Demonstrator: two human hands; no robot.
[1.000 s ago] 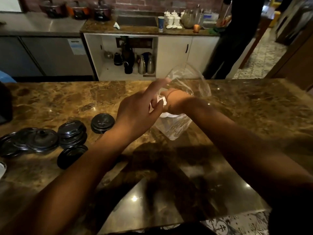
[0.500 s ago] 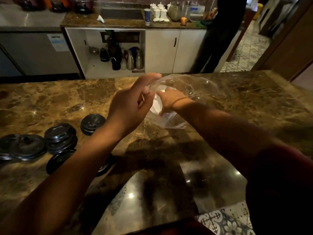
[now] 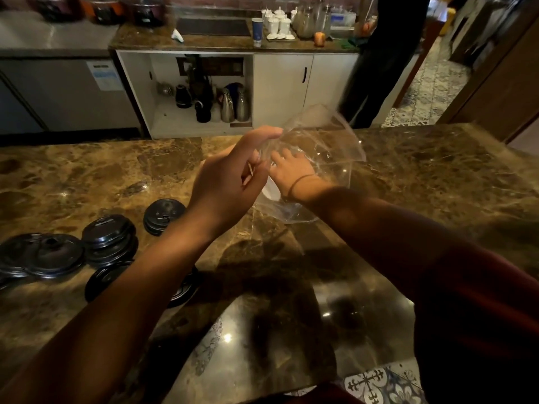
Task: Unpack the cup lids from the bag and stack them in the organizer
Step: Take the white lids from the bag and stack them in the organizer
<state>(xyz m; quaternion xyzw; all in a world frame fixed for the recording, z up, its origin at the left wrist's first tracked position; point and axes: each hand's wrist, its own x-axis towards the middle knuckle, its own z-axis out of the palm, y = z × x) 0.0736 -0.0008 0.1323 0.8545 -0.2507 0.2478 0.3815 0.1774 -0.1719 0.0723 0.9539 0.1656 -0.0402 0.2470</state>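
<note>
A clear plastic bag (image 3: 326, 147) is held above the marble counter (image 3: 437, 176). My left hand (image 3: 230, 182) grips the bag's near edge. My right hand (image 3: 291, 170) is pushed inside the bag with its fingers spread, and something white (image 3: 271, 192) shows just under its wrist. Whether that hand holds it cannot be told. Black cup lids lie on the counter to the left: a small stack (image 3: 163, 214), a taller stack (image 3: 109, 237), a wide pile (image 3: 43, 255) and single lids (image 3: 105, 279) partly hidden by my left forearm. No organizer is in view.
Behind the counter stands a white cabinet (image 3: 280, 83) with flasks on an open shelf. A person in dark clothes (image 3: 376, 68) stands at the back counter, which carries white cups and jars. The counter's near edge drops to a patterned tile floor (image 3: 382, 383).
The bag has been lifted and opened wider. My right hand has gone deeper into it and spread its fingers. The left hand keeps its hold on the bag's edge.
</note>
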